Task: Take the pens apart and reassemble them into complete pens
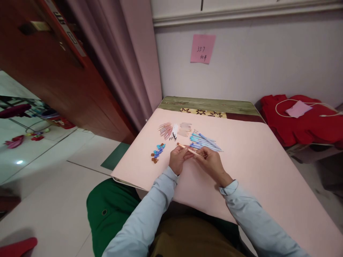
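Observation:
My left hand (pixel 178 159) and my right hand (pixel 211 163) both grip one thin orange pen barrel (pixel 187 149) above the pink tabletop (pixel 257 164). Its brown tip points left and away from me. Just beyond my right hand lies a pile of blue pens (pixel 205 142). A cluster of small blue and brown caps (pixel 157 152) sits left of my left hand. Farther back lie clear orange pen barrels (pixel 165 129), white refills (pixel 174 132) and pale clear parts (pixel 184 129).
A wall with a pink sticky note (pixel 203 48) rises behind the table. Red cloth (pixel 302 119) with a white cable lies at the right. A purple curtain (pixel 125 60) and a brown door (pixel 53 67) stand to the left. A green seat (pixel 112 210) is below my left arm.

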Demonstrator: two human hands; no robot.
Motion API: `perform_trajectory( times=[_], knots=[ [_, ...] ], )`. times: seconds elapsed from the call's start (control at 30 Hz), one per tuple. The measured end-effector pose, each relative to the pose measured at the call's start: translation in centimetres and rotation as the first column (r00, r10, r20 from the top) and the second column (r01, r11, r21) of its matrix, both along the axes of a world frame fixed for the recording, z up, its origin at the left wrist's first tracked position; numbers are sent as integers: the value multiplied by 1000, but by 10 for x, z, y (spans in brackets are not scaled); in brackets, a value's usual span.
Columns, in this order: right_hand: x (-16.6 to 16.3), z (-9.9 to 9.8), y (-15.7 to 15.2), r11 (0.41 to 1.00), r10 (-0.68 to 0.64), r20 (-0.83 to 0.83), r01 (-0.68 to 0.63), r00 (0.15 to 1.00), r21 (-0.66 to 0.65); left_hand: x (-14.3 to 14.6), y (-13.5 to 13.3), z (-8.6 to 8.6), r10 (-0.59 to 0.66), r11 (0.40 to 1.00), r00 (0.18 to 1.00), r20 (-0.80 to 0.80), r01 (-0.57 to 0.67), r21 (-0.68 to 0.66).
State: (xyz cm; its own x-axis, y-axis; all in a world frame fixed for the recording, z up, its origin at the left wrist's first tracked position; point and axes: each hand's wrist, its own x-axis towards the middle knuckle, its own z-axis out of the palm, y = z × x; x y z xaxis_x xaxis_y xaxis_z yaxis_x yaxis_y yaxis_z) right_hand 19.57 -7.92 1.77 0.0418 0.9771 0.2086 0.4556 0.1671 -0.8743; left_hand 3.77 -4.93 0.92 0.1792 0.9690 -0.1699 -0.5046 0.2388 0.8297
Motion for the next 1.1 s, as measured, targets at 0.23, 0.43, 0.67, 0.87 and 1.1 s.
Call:
perform_trajectory(
  times=[0.23, 0.43, 0.67, 0.87, 1.1],
  knots=[
    [0, 8, -1, 995, 102, 134, -104, 986, 9, -1, 0, -2, 26, 1000, 999, 48, -26, 11],
    [0, 5, -1, 984, 166, 49, -163, 985, -66, -2, 0, -3, 22, 1000, 998, 54, -23, 17],
    [6, -1, 3, 999, -1, 136, 5, 991, -34, 2, 0, -3, 146, 989, 989, 22, -146, 8],
    [8, 6, 3, 999, -14, 340, 24, 940, -25, -5, 3, -5, 268, 960, 917, -296, -228, 163],
    [11, 9, 1, 998, -61, 500, 61, 864, 15, -19, 6, -4, 431, 887, 689, -583, -206, 413]
  ],
)
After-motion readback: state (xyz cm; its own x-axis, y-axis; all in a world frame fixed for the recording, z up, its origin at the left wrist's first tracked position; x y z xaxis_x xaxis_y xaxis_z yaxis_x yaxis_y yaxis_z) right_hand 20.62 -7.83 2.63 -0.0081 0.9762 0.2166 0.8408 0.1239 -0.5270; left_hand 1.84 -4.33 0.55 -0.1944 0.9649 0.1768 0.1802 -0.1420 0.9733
